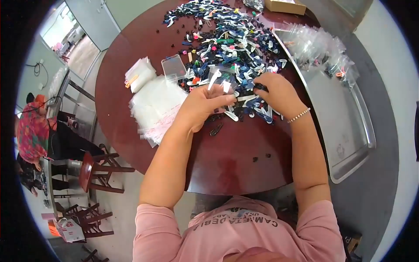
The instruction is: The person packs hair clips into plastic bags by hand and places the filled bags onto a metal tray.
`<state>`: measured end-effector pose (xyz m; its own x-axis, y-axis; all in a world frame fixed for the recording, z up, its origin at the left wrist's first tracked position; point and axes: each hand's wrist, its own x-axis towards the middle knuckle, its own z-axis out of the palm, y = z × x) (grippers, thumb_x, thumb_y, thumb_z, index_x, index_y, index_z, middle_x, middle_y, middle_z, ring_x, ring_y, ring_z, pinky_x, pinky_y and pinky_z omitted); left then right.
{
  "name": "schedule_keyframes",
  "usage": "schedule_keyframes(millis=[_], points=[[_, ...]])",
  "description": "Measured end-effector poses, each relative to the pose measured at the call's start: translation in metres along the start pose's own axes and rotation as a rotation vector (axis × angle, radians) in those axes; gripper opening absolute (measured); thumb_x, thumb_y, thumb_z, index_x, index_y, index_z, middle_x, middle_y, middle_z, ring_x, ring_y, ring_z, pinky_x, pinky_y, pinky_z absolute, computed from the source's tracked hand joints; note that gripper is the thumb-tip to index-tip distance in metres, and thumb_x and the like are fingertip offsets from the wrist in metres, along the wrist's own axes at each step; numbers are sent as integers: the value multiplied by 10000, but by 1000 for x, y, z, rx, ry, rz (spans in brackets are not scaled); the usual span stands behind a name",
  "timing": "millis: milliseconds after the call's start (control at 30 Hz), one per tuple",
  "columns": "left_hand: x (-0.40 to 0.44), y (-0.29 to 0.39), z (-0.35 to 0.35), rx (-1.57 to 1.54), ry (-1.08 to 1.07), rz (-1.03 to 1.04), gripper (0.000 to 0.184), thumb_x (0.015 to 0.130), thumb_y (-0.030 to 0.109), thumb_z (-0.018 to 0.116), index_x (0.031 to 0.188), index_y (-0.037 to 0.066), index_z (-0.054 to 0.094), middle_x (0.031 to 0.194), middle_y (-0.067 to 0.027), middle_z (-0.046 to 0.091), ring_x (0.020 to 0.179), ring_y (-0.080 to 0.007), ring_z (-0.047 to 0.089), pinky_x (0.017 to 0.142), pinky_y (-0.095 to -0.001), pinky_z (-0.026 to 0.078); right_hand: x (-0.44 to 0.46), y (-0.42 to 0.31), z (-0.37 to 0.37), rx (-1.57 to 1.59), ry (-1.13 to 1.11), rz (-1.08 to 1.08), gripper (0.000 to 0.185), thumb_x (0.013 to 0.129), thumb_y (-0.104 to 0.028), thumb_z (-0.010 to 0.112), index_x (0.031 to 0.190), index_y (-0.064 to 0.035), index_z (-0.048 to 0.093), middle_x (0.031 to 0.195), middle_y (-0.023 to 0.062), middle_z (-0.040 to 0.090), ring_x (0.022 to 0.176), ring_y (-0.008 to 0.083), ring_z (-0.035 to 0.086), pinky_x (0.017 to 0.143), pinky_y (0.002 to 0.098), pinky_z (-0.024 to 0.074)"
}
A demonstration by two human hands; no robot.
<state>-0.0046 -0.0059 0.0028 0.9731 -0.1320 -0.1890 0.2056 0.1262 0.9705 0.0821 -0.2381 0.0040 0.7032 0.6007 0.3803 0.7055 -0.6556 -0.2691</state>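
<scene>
My left hand [203,105] is closed on a small clear plastic bag [229,75], held up above the near edge of a large heap of hair clips [238,46]. White clip shapes show at the bag, though I cannot tell which lie inside it. To the right, my right hand [281,94] has its thumb and fingers pinched together over the heap. Something small and dark is at its fingertips, too hidden to name. Navy, white and black snap clips lie right below both hands.
Left of the heap lie a stack of clear bags [155,109], another bag bundle [140,74] and a clear plastic box [173,67]. A metal tray [349,131] on the right carries filled bags [321,50]. Two small black pieces [262,157] lie near the table's front. Another person [37,126] is at the far left.
</scene>
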Motion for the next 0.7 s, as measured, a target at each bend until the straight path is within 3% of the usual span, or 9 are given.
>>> schedule_keyframes(millis=[67, 167, 233, 333, 400, 467, 533, 633, 700], points=[[0, 0, 1, 0, 1, -2, 284, 858, 188, 711, 1097, 52, 641, 995, -71, 701, 913, -139, 662, 772, -261, 491, 3, 0, 0, 39, -43, 54, 201, 793, -192, 692, 948, -63, 688, 1006, 130, 639, 984, 302, 603, 830, 417, 477], [0, -1, 3, 17, -17, -9, 290, 857, 198, 712, 1096, 52, 640, 988, -64, 699, 916, -136, 659, 772, -263, 487, 4, 1, -3, 133, -42, 110, 174, 806, -174, 671, 935, -58, 687, 957, 135, 647, 932, 313, 614, 804, 422, 482], [-1, -2, 4, 33, -36, -14, 294, 856, 203, 712, 1097, 52, 639, 985, -59, 698, 917, -133, 657, 772, -262, 484, 6, 0, -8, 132, -33, 121, 140, 777, -95, 699, 886, -10, 680, 845, 129, 650, 761, 255, 628, 700, 339, 492], [-1, -2, 5, 30, -29, -14, 303, 854, 210, 713, 1101, 53, 637, 980, -51, 695, 909, -123, 654, 764, -254, 480, 7, 10, -4, 131, 29, 136, 154, 775, -79, 697, 911, -9, 678, 821, 116, 650, 733, 236, 614, 688, 317, 490], [-2, 0, 6, -28, -14, 10, 313, 786, 169, 780, 1037, 23, 665, 906, -41, 689, 813, -112, 638, 691, -244, 481, 6, 9, -3, 177, 34, 165, 165, 777, -78, 696, 926, -10, 675, 834, 122, 651, 734, 237, 615, 687, 317, 490], [-1, -2, 4, 14, -30, 1, 313, 819, 193, 747, 1074, 38, 650, 944, -41, 692, 859, -112, 645, 726, -241, 476, 4, 9, -1, 223, 38, 199, 176, 779, -77, 695, 941, -11, 672, 848, 127, 653, 735, 237, 617, 687, 317, 491], [0, -3, 4, 56, -46, -11, 314, 853, 217, 713, 1110, 53, 635, 981, -41, 696, 906, -113, 651, 762, -238, 471, 1, 11, 3, 203, 67, 6, 197, 784, -77, 687, 970, -16, 665, 866, 134, 651, 744, 237, 622, 693, 324, 493], [-1, -2, 5, 67, -53, 1, 320, 854, 218, 713, 1116, 51, 634, 982, -38, 696, 905, -110, 651, 761, -235, 467, 2, 9, 6, 72, 46, -22, 210, 781, -77, 692, 980, -16, 662, 882, 134, 651, 746, 230, 622, 696, 330, 493], [-2, 1, 8, -35, -32, -17, 283, 791, 161, 777, 1020, 32, 670, 893, -33, 689, 793, -105, 635, 693, -249, 481, 4, 7, 6, 100, 37, -15, 207, 782, -67, 684, 980, -13, 661, 874, 132, 652, 743, 230, 620, 695, 332, 492]])
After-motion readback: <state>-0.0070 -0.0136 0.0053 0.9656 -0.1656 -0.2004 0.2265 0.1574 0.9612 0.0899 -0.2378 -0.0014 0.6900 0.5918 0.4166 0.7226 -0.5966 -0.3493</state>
